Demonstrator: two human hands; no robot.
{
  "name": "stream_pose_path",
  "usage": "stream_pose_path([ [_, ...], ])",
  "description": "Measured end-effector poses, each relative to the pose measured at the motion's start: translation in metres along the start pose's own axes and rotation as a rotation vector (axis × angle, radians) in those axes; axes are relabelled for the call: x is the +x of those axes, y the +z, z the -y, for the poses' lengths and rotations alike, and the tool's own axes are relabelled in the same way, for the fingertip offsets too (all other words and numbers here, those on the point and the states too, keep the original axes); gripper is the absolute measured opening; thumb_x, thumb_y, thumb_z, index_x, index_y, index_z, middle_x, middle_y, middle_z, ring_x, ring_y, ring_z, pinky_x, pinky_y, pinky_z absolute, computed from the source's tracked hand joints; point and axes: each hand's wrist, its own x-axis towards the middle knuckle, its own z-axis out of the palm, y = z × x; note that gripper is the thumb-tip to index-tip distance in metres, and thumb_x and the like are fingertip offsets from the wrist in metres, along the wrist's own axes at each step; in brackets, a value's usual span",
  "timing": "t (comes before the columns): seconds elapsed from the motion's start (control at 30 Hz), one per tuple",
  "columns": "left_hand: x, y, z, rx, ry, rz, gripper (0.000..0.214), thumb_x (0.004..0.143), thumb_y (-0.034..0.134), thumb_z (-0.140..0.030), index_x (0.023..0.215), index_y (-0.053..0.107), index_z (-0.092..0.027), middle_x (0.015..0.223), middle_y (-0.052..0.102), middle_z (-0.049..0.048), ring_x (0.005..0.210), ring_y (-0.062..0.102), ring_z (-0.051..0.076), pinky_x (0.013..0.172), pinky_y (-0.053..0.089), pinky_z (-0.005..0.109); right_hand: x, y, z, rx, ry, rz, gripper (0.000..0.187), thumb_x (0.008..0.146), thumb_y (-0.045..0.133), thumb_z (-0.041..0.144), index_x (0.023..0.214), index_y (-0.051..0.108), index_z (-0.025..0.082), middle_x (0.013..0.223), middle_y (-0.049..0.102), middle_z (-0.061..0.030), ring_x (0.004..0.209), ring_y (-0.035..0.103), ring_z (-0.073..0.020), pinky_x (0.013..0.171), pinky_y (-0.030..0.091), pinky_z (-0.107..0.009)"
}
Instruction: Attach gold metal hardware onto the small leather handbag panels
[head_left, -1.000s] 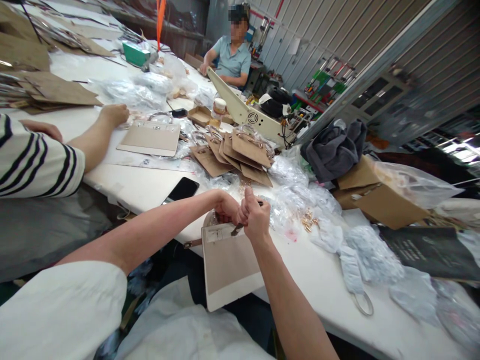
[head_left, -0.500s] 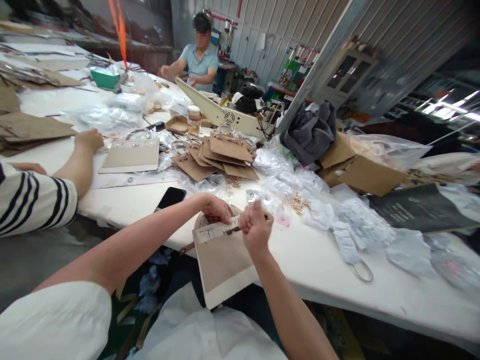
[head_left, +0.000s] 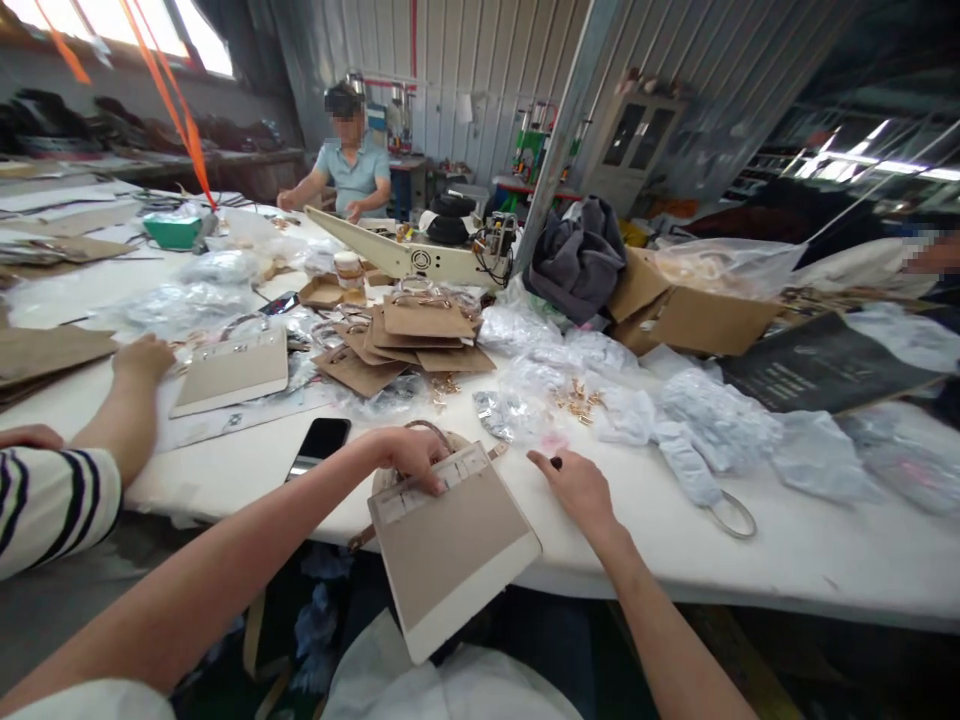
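- And here's the big white table (head_left: 720,555), running right across the scene and crowded with clear plastic bags (head_left: 592,355)
- Across it sits a person in a light blue shirt (head_left: 358,180), both arms over the far edge
- Nearer comes a cream machine casing (head_left: 461,265) with a round fan vent, and to its right an open cardboard box (head_left: 712,320) with a dark grey cloth (head_left: 577,260) bunched beside it
- Mid-table, a loose pile of flat brown bag pieces (head_left: 427,318), looped handles among them
- Now the beige bag panel (head_left: 457,530): it's tilted over the near table edge, in front of the lap, a brown strap end (head_left: 360,541) poking out at its left side
- A second beige panel (head_left: 236,370) lies flat to the left, just beside a neighbour's hand (head_left: 142,358)
- Left hand (head_left: 420,455) is clamped on the first panel's upper edge, thumb across the face
- Right hand (head_left: 581,490) hangs apart from that panel, over the table, fingers curled round a dark-ended object (head_left: 556,463), most of it hidden
- A black phone (head_left: 321,440) lies near the left forearm
- Smallest of all, gold-coloured fasteners (head_left: 579,402) scatter beyond the right hand
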Motion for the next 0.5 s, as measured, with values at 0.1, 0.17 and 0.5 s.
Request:
stream_pose_path([
  [0.1, -0.016, 0.013, 0.007, -0.053, 0.069, -0.083, 0.042, 0.068, 0.089, -0.046, 0.098, 0.077, -0.020, 0.097, 0.080, 0.0028, 0.089, 0.072, 0.023, 0.071, 0.055, 0.025, -0.012, 0.004, 0.010, 0.061, -0.138, -0.190, 0.058, 0.108, 0.051, 0.071, 0.107, 0.075, 0.018, 0.115, 0.071, -0.0199, 0.098, 0.070, -0.0342, 0.081, 0.052, -0.043],
  [0.17, -0.024, 0.019, 0.010, -0.050, 0.097, -0.114, 0.040, 0.072, 0.086, -0.049, 0.096, 0.076, -0.019, 0.095, 0.078, 0.0021, 0.087, 0.070, 0.021, 0.070, 0.053, 0.025, -0.016, -0.005, 0.025, 0.244, -0.234, -0.281, 0.052, 0.110, 0.052, 0.065, 0.119, 0.075, 0.019, 0.122, 0.069, -0.0198, 0.109, 0.069, -0.0346, 0.094, 0.054, -0.046],
  [0.5, -0.057, 0.041, -0.024, 0.166, 0.184, -0.145, 0.030, 0.088, 0.072, -0.051, 0.094, 0.069, -0.021, 0.089, 0.072, -0.0015, 0.080, 0.062, 0.017, 0.065, 0.042, 0.025, 0.000, -0.056, 0.076, 1.029, -0.610, 0.892, 0.051, 0.097, 0.077, 0.061, 0.126, 0.081, 0.019, 0.121, 0.080, -0.0078, 0.114, 0.074, -0.0324, 0.100, 0.058, -0.040],
])
